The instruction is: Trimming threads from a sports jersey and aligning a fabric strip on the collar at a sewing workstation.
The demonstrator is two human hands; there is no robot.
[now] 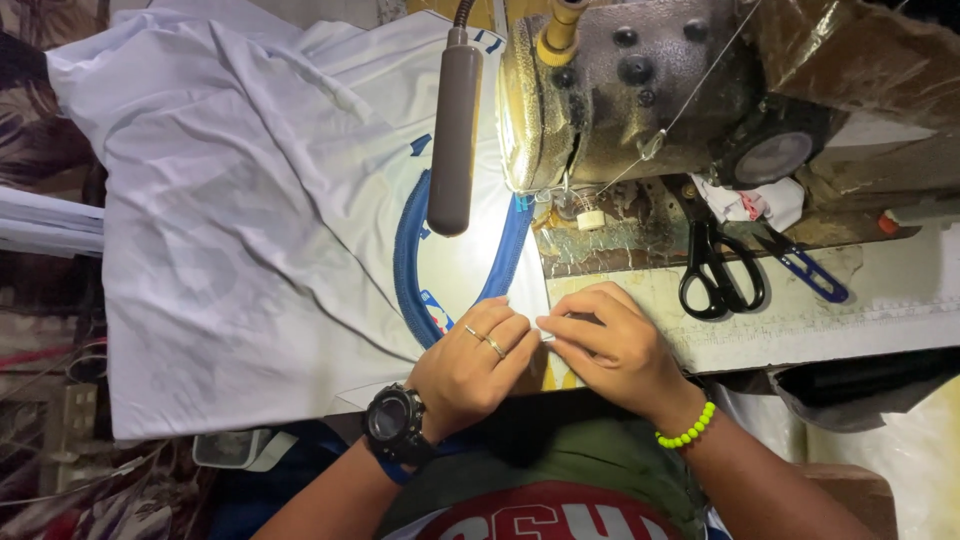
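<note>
Both hands, left hand (pixel 468 368) and right hand (pixel 612 345), pinch the white garment (pixel 250 230) at the bench's near edge. Fingertips hide the pinched fabric edge.

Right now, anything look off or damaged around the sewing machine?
Yes. The sewing machine body looks worn and stained, and the table surface just below it is peeling. The white shirt lies crumpled, as it would mid-sewing. Scissors lie flat, nothing spilled.
</note>
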